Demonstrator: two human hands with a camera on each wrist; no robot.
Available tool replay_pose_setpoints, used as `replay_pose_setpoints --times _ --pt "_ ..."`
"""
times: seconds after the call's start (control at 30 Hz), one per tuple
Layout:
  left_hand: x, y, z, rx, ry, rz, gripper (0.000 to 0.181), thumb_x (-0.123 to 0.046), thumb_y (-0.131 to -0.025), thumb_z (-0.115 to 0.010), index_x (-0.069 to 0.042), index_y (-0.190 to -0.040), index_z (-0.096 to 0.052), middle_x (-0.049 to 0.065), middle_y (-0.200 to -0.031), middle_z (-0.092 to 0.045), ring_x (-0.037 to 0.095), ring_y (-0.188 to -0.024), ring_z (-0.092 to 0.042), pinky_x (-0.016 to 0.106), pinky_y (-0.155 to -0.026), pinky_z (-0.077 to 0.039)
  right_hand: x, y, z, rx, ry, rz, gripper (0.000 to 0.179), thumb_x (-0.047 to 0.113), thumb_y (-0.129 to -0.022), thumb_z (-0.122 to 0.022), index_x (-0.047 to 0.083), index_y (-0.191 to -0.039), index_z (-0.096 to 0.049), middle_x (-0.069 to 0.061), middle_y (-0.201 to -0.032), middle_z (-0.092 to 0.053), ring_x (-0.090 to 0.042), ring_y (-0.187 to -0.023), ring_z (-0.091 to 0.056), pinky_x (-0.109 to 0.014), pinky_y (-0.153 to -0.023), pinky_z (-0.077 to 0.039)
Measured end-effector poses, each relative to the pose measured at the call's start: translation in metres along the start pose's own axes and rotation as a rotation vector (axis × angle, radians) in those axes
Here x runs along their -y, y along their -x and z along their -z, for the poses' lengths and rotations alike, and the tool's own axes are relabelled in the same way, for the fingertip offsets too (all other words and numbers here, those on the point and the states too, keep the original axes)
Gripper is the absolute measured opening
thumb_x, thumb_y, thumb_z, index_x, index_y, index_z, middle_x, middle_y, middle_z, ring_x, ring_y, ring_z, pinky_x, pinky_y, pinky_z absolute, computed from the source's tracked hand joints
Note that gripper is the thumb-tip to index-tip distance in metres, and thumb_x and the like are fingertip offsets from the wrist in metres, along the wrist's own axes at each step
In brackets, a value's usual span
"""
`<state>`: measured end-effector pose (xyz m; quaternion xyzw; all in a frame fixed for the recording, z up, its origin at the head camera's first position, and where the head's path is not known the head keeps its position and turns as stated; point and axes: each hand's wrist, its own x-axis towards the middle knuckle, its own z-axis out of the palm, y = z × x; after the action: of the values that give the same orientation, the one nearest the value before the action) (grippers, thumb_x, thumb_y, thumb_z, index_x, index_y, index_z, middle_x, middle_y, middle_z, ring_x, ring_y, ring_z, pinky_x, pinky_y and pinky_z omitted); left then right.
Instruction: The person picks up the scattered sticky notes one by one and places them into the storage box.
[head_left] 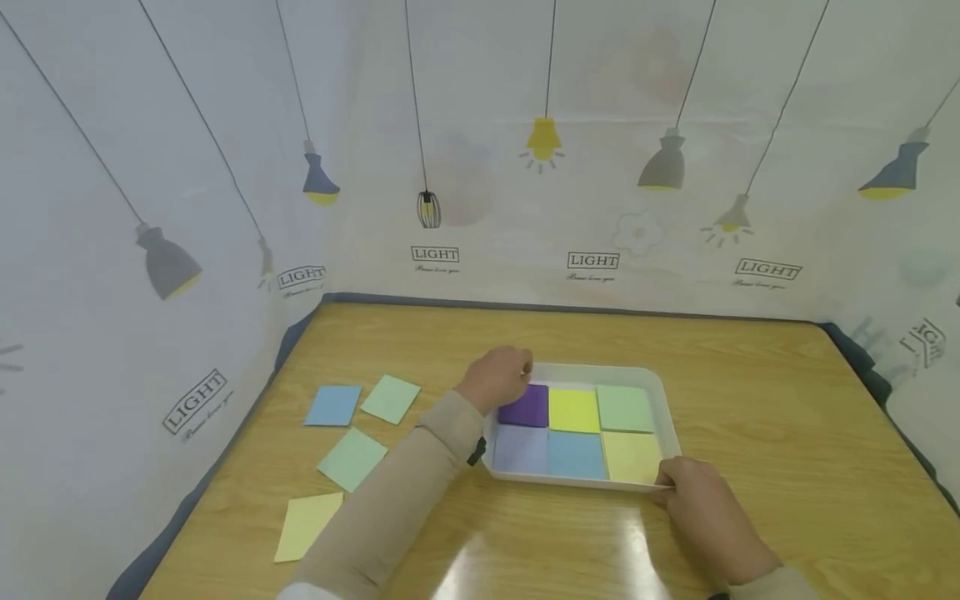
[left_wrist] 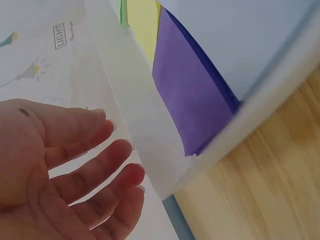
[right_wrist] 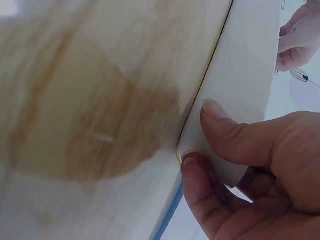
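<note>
White tray (head_left: 592, 377), near corner in right hand (head_left: 705, 510).

The head view looks forward and down across the tabletop (head_left: 765, 400); both wrist views face close in, tilted, all three sharing the tray (head_left: 592, 375).

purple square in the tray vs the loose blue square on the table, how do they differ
Colour: the purple square is dark, while the blue square is paler. Place: the purple square lies inside the white tray, the blue square on the table. Arrangement: the purple square sits in neat rows with others, the blue square in a loose scatter. Both look flat and roughly square.
</note>
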<state>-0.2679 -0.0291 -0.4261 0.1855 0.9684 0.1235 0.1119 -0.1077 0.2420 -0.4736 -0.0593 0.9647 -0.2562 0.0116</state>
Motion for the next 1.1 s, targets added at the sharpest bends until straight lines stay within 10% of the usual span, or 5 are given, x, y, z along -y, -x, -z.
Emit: replay_pose_setpoints --times 0.5,1.1 --pt "0.043 0.024 0.002 -0.139 -0.02 -0.042 0.017 -0.015 -0.101 -0.06 -0.015 -0.117 -0.066 0.003 -0.109 -0.067 0.018 -0.095 -0.063 0.03 -0.075 -0.055 -0.001 0.001 0.001 0.028 0.036 0.032 0.016 0.012 -0.085 -0.078 0.016 -0.073 -0.068 0.006 -0.073 -0.065 -0.011 -0.07 -0.052 -0.031 -0.064 -0.047" --pt "0.128 0.054 0.013 -0.111 -0.06 0.146 0.021 -0.01 -0.098 -0.064 -0.013 -0.12 -0.065 0.013 -0.12 -0.065 0.034 -0.109 -0.061 0.039 -0.073 -0.055 0.005 0.003 0.012 0.069 0.007 -0.016 0.014 0.01 -0.086 -0.075 0.013 -0.074 -0.069 0.004 -0.073 -0.066 -0.013 -0.069 -0.052 -0.029 -0.062 -0.046"
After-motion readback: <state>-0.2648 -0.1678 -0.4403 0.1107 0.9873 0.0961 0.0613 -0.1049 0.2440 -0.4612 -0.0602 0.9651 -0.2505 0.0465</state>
